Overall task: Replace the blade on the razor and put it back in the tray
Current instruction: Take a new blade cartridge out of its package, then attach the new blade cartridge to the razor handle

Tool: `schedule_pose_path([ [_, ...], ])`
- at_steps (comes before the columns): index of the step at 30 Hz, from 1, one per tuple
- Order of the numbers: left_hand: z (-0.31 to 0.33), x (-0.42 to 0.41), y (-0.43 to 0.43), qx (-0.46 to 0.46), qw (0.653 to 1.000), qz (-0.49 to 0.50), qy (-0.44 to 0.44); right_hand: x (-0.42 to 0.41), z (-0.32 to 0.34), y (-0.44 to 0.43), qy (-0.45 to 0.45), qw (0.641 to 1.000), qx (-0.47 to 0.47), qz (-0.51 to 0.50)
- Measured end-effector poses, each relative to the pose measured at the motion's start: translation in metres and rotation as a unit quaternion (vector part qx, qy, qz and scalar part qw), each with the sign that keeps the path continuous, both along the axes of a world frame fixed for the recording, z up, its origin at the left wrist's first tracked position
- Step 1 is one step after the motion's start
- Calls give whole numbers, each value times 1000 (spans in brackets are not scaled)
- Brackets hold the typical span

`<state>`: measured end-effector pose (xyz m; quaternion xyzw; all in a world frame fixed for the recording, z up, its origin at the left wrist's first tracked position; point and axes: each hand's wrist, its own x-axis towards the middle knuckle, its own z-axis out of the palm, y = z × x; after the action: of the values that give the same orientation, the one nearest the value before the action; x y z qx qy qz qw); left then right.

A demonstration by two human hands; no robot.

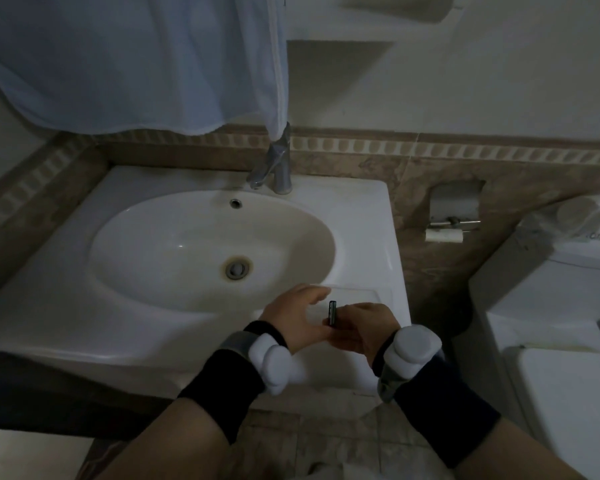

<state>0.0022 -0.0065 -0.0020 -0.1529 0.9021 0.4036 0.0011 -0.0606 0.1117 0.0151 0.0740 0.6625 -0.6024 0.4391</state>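
Observation:
My two hands meet over the front right corner of the white sink. A small dark razor (pixel 332 314) stands upright between them, only its narrow head and upper part showing. My right hand (pixel 364 327) is closed around its lower part. My left hand (pixel 297 315) curls beside it, thumb and fingers touching the razor near its base. Behind the hands lies the shallow moulded tray (pixel 357 295) in the sink's right ledge; the hands cover its front part. No loose blade can be made out.
The sink basin (pixel 194 251) with its drain lies to the left, the chrome tap (pixel 274 164) at the back. A blue towel (pixel 136 64) hangs above. A toilet (pixel 551 323) stands at the right, a paper holder (pixel 452 216) on the wall.

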Motion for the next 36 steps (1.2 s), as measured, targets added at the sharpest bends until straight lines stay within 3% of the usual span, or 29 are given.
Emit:
schedule_pose_path([
  [5, -6, -2, 7, -27, 999, -5, 20, -2, 3, 6, 38, 998, 34, 31],
  [12, -4, 1, 10, 37, 998, 35, 45, -3, 1, 18, -50, 997, -50, -6],
  [16, -1, 2, 10, 25, 998, 37, 41, -5, -1, 19, -46, 997, -57, 4],
  [20, -1, 2, 10, 8, 999, 33, 30, -4, 0, 15, 17, 998, -30, 57],
  [24, -6, 6, 5, 45, 997, 52, 28, -20, 4, 19, 172, 981, 56, 74],
  [27, -11, 11, 1, 76, 995, 59, 3, -39, 6, 33, 313, 924, 169, 139],
  [31, -19, 12, 1, 82, 995, 62, -9, -41, 2, 41, 409, 787, 294, 357],
  [36, -24, 12, 0, 72, 996, 53, -24, -36, -10, 41, 461, 711, 319, 424],
])
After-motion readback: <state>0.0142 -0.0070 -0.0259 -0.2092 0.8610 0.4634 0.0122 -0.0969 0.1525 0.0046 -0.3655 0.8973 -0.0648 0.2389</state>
